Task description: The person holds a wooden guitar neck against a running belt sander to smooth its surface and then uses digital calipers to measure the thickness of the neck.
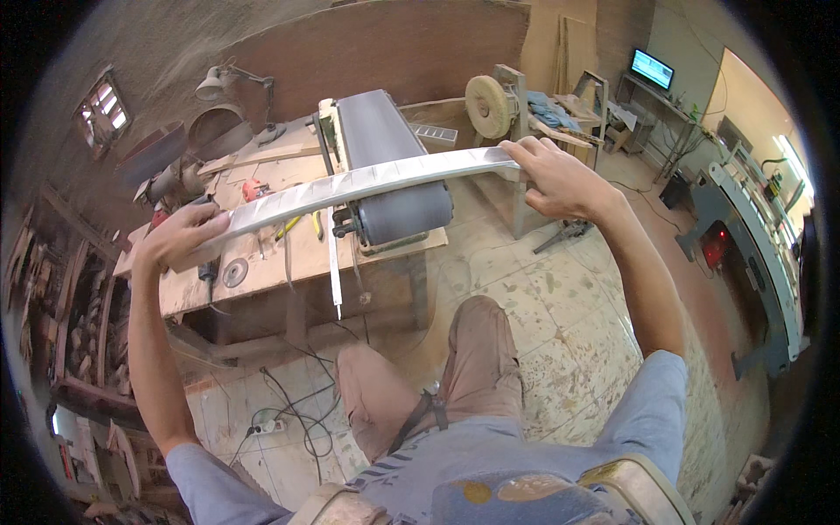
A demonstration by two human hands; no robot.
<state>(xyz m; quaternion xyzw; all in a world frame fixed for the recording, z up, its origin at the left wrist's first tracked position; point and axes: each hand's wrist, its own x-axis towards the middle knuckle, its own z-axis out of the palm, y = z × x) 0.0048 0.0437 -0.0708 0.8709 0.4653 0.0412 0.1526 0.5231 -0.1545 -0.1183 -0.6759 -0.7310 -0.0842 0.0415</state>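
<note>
A long, pale, slightly curved strip [367,181] with slanting marks along its face is stretched across in front of me. My left hand [185,231] is wrapped around its left end, above the workbench. Round its right end my right hand [560,179] is closed, fingers over the top. The strip's middle passes over a belt sander [376,122] with a wide grey belt, just above the front roller [407,214]. Whether strip and belt touch, I cannot tell. The strip hides part of the belt.
On the wooden workbench [192,293] lie yellow-handled pliers [287,228], a red tool [254,189] and a round disc [234,272]. A desk lamp [210,86] stands behind. A buffing wheel [488,107] is beyond the sander. Cables [297,411] tangle on the floor; a large grey machine [744,254] stands right.
</note>
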